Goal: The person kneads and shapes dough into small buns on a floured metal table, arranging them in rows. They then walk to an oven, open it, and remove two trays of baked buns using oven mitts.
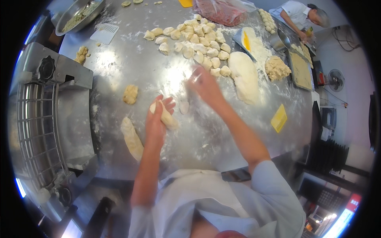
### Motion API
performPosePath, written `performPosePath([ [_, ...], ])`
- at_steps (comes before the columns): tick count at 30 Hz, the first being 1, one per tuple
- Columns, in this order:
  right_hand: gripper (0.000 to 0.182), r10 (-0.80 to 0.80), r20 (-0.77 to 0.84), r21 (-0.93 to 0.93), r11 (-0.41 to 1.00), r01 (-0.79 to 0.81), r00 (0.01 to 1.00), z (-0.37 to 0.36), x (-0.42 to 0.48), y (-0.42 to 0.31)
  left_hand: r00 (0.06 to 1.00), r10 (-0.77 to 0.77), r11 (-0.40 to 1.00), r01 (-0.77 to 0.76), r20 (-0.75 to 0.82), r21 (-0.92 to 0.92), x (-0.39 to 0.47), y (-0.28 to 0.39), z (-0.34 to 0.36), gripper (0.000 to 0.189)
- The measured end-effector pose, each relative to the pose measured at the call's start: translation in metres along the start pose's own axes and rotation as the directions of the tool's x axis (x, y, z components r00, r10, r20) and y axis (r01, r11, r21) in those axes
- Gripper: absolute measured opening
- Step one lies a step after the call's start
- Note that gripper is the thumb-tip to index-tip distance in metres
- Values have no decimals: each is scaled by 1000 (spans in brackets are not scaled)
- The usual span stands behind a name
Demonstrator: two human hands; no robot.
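Observation:
My left hand [156, 119] is wrapped around a short dough log [169, 119], whose lower end sticks out past the fingers. My right hand [202, 80], blurred, is at the near edge of a heap of small dough pieces [200, 38]; whether it holds anything is not clear. Between the hands a small flat bit of dough [184, 107] lies on the steel table [190, 142]. Another dough log [132, 139] rests beside my left forearm. Beyond my left hand sits a browner dough lump [130, 94].
A dough sheeter [38, 119] borders the table's left. Rightward lie a large smooth dough slab [244, 77], a rough dough mass [276, 68] and a yellow scraper [279, 118]. A white scraper [104, 33], a steel bowl [80, 17] and bagged filling [221, 13] are farther off. A person [297, 17] works at far right.

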State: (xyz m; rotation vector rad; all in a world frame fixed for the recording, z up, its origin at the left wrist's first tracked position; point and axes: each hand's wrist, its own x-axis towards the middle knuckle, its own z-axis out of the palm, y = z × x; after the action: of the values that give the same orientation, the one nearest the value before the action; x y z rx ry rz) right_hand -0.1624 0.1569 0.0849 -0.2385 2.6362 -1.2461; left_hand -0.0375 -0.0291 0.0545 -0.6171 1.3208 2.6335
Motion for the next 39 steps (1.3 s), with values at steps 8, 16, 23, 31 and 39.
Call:
performPosePath([
  [8,34,169,510,304,882,-361,843,0,-81,-50,960,22,927,-123,277,355,-34,7,21,74],
  [16,28,-331,146,-74,936,344,932,5,-96,-55,964,-69,653,-152,258,742,-36,14,24,25],
  [23,34,-212,81,42,977,209,974,43,-45,-33,986,46,648,-150,158,747,-28,8,24,23],
  [31,48,-127,-133,-1,992,128,983,52,88,-3,993,-117,941,119,-27,316,-42,6,26,36],
  [39,59,-48,476,185,982,-47,878,38,-5,-31,988,50,996,-61,-145,-69,-21,1,-22,64],
])
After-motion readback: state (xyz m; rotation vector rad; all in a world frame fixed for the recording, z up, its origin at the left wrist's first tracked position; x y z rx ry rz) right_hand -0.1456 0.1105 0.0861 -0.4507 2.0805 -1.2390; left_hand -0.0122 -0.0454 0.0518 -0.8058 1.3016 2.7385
